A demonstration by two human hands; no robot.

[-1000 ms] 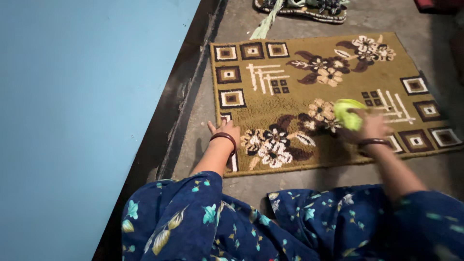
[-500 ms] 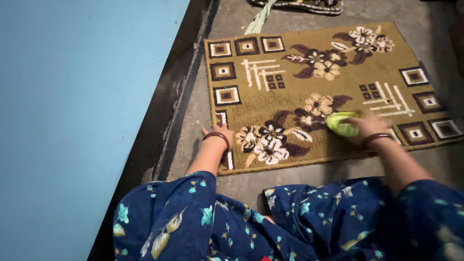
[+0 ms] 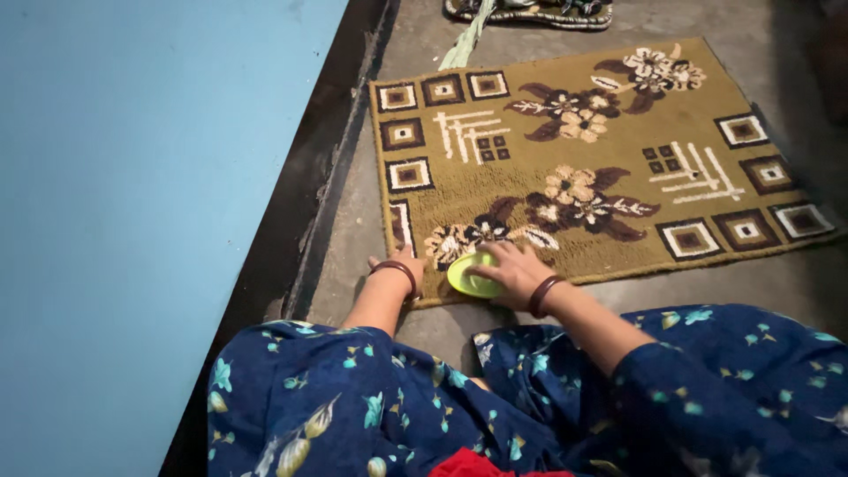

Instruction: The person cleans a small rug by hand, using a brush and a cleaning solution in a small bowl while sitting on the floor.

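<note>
Fingers (image 3: 505,261) of right hand (image 3: 517,272) curled over top of green brush (image 3: 470,276), gripping and pressing it flat against mat (image 3: 618,115) at near edge, just right of near-left corner; grip from above judged to suit scrubbing of pile. Left hand (image 3: 402,262) laid on near-left corner of mat, fingers mostly hidden behind wrist, so spread or pressed together cannot be told; placement judged to pin mat against sliding on floor (image 3: 353,221). Brush between the 2 hands, near left hand but apart from it. Right forearm angled inward from right, wrist bent, dark bangle (image 3: 541,295) at wrist; left forearm nearly straight forward, matching bangle (image 3: 395,269) at wrist. Both arms out of blue flowered sleeves (image 3: 353,389). Mat flat on grey floor beside dark skirting and blue wall (image 3: 132,221); another woven mat (image 3: 530,11) partly in view at far edge.
</note>
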